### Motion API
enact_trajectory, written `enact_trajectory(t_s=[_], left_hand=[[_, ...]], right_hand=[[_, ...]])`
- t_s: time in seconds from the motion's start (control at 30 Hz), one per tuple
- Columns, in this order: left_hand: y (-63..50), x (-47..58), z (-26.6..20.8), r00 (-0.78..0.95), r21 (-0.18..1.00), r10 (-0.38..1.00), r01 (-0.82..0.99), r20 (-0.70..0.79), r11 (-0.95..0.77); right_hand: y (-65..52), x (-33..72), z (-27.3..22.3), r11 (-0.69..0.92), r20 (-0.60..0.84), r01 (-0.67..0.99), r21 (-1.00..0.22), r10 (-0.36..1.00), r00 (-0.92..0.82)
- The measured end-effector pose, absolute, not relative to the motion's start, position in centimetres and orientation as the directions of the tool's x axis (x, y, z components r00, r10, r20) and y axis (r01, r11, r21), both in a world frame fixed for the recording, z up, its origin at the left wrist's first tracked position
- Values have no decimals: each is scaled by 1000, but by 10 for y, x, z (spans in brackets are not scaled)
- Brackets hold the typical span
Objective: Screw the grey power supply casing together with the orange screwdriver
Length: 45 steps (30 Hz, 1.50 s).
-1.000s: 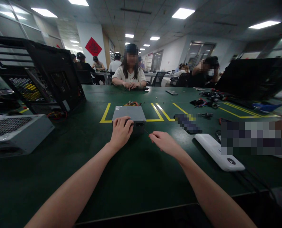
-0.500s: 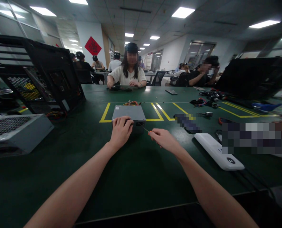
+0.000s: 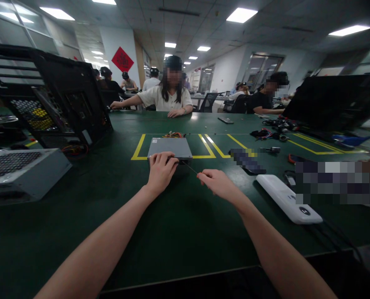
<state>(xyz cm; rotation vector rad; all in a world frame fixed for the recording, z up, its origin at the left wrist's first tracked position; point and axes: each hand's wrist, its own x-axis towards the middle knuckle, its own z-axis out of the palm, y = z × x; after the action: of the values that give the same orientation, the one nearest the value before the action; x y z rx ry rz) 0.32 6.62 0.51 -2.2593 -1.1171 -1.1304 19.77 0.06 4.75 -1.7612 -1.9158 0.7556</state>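
A grey computer power supply (image 3: 170, 145) sits on the green table in front of me, with a small label on its top and coloured wires behind it. My left hand (image 3: 161, 170) grips its near left side, fingers curled over the edge. In my right hand (image 3: 212, 179) is a screwdriver (image 3: 190, 167), pinched at the handle, most of which the fingers hide. Its thin shaft points up and left toward the near face of the power supply. Whether the tip touches a screw there I cannot tell.
Left stand a black computer case (image 3: 57, 97) and a second power supply (image 3: 25, 174). Right lie a white power bank (image 3: 286, 197), a blurred dark item (image 3: 247, 161), cables (image 3: 278, 126) and a black case (image 3: 334, 101). A co-worker (image 3: 167, 95) sits opposite; yellow tape (image 3: 139, 147) marks the table.
My right hand and the screwdriver have shifted slightly right and down. The co-worker opposite now stretches an arm to the left, and the dark object before them is gone from view.
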Motion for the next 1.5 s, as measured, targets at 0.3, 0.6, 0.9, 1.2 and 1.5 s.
enact_trajectory(t_s=[0.3, 0.6, 0.9, 1.2, 1.5], left_hand=[[66, 2, 6, 347, 77, 514, 767, 785, -637], [52, 6, 8, 198, 309, 632, 739, 749, -598], [57, 19, 7, 101, 989, 993, 133, 53, -66], [57, 21, 13, 185, 982, 972, -91, -146, 165], [57, 20, 18, 196, 957, 962, -181, -192, 228]], right_hand=[[-2, 187, 39, -18, -151, 714, -700, 981, -123], [-9, 181, 41, -2, -101, 710, -704, 990, -97], [-10, 171, 39, -121, -242, 523, -844, 956, -169], [-15, 162, 33, -238, -285, 237, -942, 939, -192], [-14, 165, 35, -270, -299, 163, -949, 934, -194]])
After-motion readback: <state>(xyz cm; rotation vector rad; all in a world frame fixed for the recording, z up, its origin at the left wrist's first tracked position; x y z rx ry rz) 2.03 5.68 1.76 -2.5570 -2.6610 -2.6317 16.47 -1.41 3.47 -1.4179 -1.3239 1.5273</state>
